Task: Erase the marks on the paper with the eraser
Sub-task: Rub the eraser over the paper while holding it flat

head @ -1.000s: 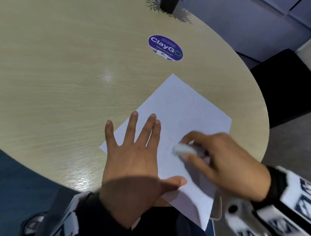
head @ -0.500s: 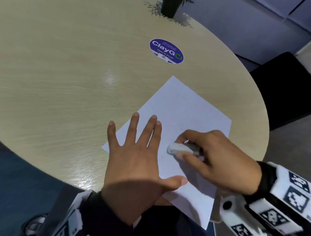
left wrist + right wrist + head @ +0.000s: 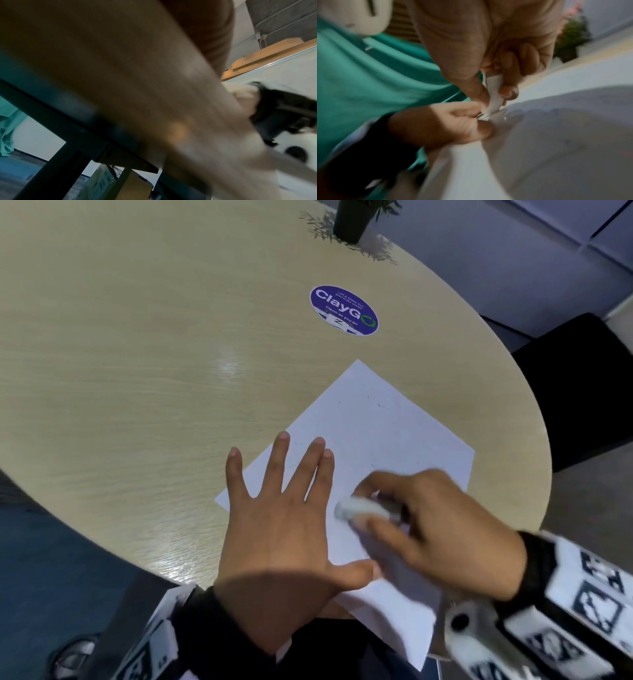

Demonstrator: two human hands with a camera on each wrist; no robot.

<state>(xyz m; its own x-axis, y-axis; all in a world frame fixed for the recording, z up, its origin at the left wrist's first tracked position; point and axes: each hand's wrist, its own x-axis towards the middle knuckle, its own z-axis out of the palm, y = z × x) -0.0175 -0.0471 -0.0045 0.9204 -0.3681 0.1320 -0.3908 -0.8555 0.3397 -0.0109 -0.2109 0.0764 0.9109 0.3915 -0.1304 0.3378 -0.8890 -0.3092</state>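
Observation:
A white sheet of paper [image 3: 376, 433] lies turned like a diamond near the round table's front edge, with a few faint specks on it. My left hand [image 3: 284, 508] lies flat on the sheet's left part, fingers spread and straight. My right hand [image 3: 428, 525] pinches a white eraser [image 3: 359, 508] between thumb and fingers, its tip down on the paper just right of the left hand. In the right wrist view the eraser [image 3: 494, 92] meets the paper [image 3: 556, 135] beside the left thumb. The right hand is blurred by motion.
The light wooden table [image 3: 137, 371] carries a round purple sticker [image 3: 343, 310] beyond the paper and a small dark plant pot [image 3: 352, 220] at the far edge. A black chair [image 3: 582, 385] stands right of the table. The paper's near corner overhangs the table edge.
The right hand has rubbed the eraser back and forth, first moving left toward the left hand, and it stays close beside it now. The left hand has stayed flat on the paper.

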